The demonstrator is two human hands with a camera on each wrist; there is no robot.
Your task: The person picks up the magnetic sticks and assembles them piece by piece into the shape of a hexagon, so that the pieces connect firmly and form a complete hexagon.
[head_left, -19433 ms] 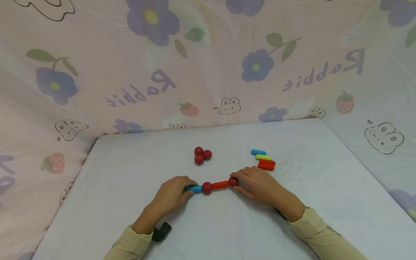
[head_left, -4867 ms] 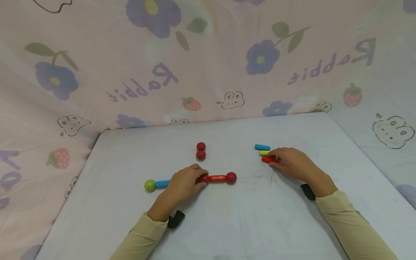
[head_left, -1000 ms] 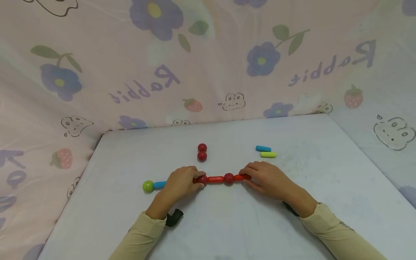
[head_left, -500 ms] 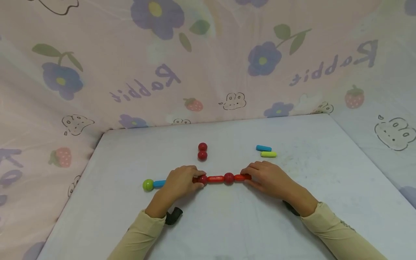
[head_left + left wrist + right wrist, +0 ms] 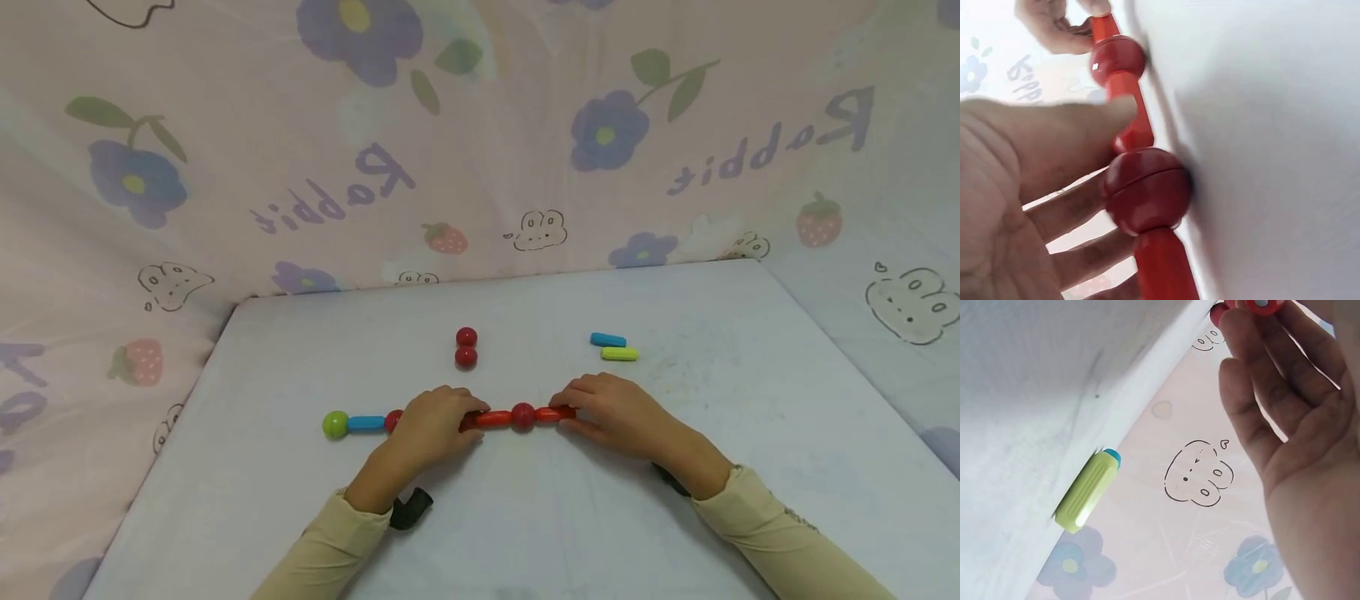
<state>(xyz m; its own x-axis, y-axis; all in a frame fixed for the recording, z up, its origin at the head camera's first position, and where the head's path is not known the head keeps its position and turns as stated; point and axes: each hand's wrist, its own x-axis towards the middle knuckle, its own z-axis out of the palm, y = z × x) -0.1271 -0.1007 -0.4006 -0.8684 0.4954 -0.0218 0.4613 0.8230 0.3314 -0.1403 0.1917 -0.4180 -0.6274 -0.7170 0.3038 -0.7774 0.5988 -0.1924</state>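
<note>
A straight chain of balls and rods lies on the white table. From the left come a green ball (image 5: 335,425), a blue rod (image 5: 366,423) and a red ball (image 5: 393,421), partly covered by my left hand (image 5: 427,433). That hand pinches a red rod (image 5: 493,419) near its left end, with the thumb across it in the left wrist view; the red ball (image 5: 1147,190) beside it is hidden in the head view. Farther right sits another red ball (image 5: 523,417). My right hand (image 5: 622,417) pinches the outer end of the last red rod (image 5: 551,414), which meets this ball.
Two loose red balls (image 5: 467,347) touch each other behind the chain. At the back right lie a loose blue rod (image 5: 607,340) and a yellow-green rod (image 5: 619,354). A patterned cloth (image 5: 480,150) hangs behind the table.
My right hand has brought a red rod from the back right to the chain's right end. My left hand has just slid right, from a red ball onto the red rod. One loose ball fewer than at first.
</note>
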